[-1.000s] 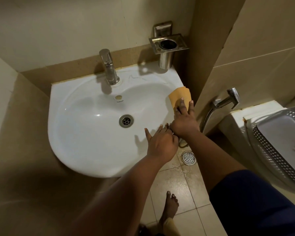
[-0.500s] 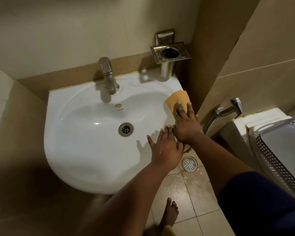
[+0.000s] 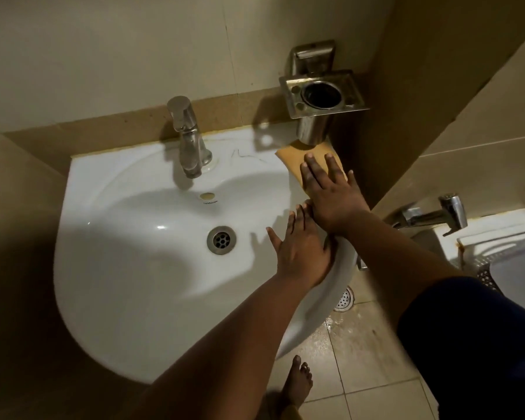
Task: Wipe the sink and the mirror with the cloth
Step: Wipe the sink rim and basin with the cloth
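Dim warm light, shadowed wide-angle edges

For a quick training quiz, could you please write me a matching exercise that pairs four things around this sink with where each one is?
Things:
1. cloth
2. tap
3. drain
4. cup holder

Places:
A. on the wall above the sink's back right corner
B. under the right hand
C. at the bottom of the basin
D. at the middle of the back rim

Pairs: 1-B, 2-D, 3-C, 4-A
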